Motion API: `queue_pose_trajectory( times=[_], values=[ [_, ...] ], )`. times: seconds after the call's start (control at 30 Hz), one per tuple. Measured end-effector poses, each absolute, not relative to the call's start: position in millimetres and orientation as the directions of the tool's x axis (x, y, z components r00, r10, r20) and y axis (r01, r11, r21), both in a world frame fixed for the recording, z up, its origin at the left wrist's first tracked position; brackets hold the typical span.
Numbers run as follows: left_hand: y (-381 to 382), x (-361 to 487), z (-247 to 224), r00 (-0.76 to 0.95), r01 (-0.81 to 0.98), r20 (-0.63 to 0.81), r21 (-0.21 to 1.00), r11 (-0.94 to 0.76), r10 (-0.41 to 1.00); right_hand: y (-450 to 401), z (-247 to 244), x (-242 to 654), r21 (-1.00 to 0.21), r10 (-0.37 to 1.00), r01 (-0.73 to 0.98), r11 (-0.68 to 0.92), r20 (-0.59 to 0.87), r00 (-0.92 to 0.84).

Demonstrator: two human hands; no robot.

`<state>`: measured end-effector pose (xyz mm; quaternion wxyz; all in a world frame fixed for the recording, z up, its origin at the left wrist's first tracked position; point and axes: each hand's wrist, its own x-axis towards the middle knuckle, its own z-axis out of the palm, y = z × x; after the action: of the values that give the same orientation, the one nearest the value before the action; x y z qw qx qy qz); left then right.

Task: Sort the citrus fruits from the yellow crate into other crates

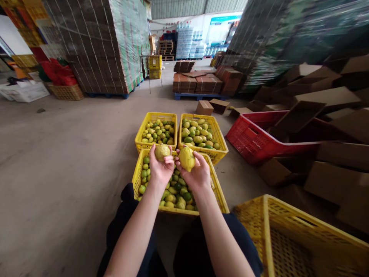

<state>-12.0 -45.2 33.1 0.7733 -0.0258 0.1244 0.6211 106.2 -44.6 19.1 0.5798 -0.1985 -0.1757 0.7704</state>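
My left hand (161, 167) is closed around a dull yellow-green lemon (162, 152). In my right hand (197, 171) rests a brighter yellow lemon (187, 158) with a pointed tip and a darker patch near its upper right, gripped by the fingers. Both hands are side by side above the near yellow crate (221, 198), which holds many green and yellow lemons (180, 202). Just beyond it stand two more yellow crates, the back left crate (140, 132) and the back right crate (220, 134), each filled with similar fruit. My forearms hide part of the near crate.
A yellow crate (266, 219) stands at the lower right. Behind it are a red crate (245, 134) and a heap of cardboard boxes (331, 169). Flattened cartons lie on a blue pallet (187, 96) farther back. Wrapped stacks (98, 50) rise on both sides.
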Motion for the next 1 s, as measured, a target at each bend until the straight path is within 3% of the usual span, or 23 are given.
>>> queue_pose_trajectory(
  times=[0.4, 0.7, 1.0],
  values=[
    [-41.8, -14.8, 25.6, 0.269, -0.959, -0.216, 0.035, 0.283, 0.939, -45.7, 21.9, 105.0, -0.526, 0.962, -0.806, -0.271, -0.125, -0.241],
    [-41.6, -16.2, 25.8, 0.173, -0.949, -0.234, 0.22, 0.225, 0.957, -49.2, 21.9, 107.9, -0.56, 0.974, -0.798, -0.224, -0.121, -0.189],
    [-48.2, -20.7, 31.3, 0.253, -0.925, -0.095, 0.269, 0.27, 0.963, -55.4, 27.8, 107.9, -0.617, 0.963, -0.757, -0.215, -0.004, -0.27]
  ],
)
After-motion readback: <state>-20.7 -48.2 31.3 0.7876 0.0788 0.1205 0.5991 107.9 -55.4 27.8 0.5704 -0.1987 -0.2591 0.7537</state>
